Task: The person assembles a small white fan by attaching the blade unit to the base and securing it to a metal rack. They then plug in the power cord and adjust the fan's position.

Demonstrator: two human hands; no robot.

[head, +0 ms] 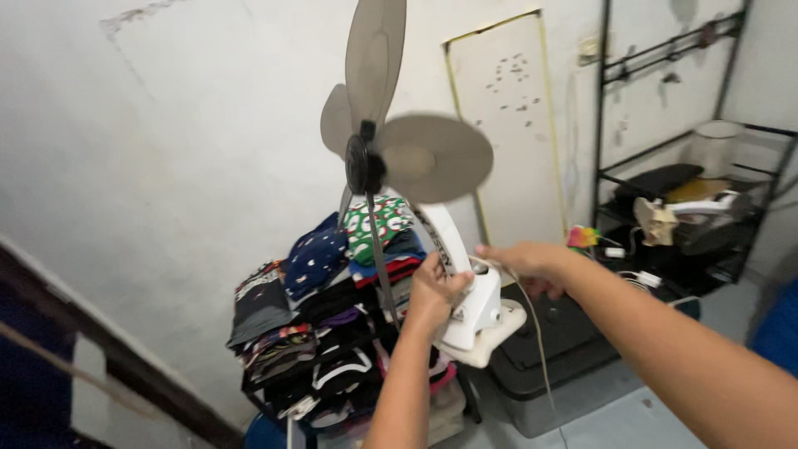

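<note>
Fan (465, 274) sits raised between both hands, tipped so its long axis runs from the white base at lower right up through the neck to the blades (399, 141) at upper left, well above the grips. Left hand (434, 291) wraps the neck from the near side, its grip narrow and holding the white plastic stem just below the motor housing. Right hand (525, 264) comes in from the right and lies against the far side of the stem; its fingers are partly hidden behind the body, so I cannot tell how tightly that grip is held. Both hands are about equally near the stem, the left one lower and nearer the camera.

Blades are thin, translucent grey-brown plastic, three broad rounded paddles around a dark hub, with no guard over them. Body is smooth glossy white plastic with a flat rounded base. A pale cord (536, 333) hangs slack from beside the right hand down toward the floor.

Behind the fan stands a stack of folded clothes (324, 333), soft and many-coloured, against a rough whitish wall (166, 166). A dark plastic bin (557, 357) lies below, and a black metal rack (690, 183) stands at right.
</note>
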